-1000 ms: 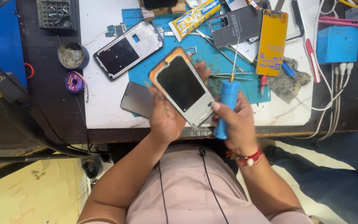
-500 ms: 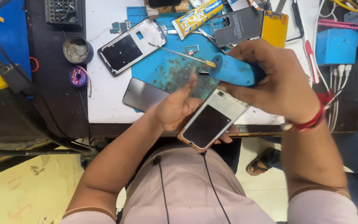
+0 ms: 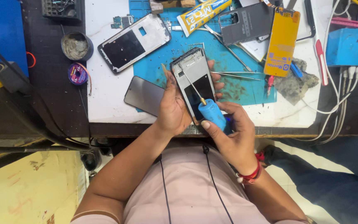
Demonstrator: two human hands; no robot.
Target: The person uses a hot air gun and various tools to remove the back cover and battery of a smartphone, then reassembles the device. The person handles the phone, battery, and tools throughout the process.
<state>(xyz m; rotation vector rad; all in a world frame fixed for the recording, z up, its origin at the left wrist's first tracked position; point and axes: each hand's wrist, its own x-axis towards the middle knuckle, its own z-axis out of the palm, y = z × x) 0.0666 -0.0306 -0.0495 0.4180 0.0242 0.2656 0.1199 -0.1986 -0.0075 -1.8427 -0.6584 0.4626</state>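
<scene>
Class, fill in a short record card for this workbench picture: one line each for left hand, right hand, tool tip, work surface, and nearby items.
left hand: left hand grips the phone frame from its side, fingers wrapped round the far edge
right hand: right hand holds the blue-handled screwdriver
tool tip: thin shaft points at the upper part of the phone frame
work surface: blue mat on a white table
nearby items: dark glass panel, second phone frame, tweezers, yellow glue tube
</scene>
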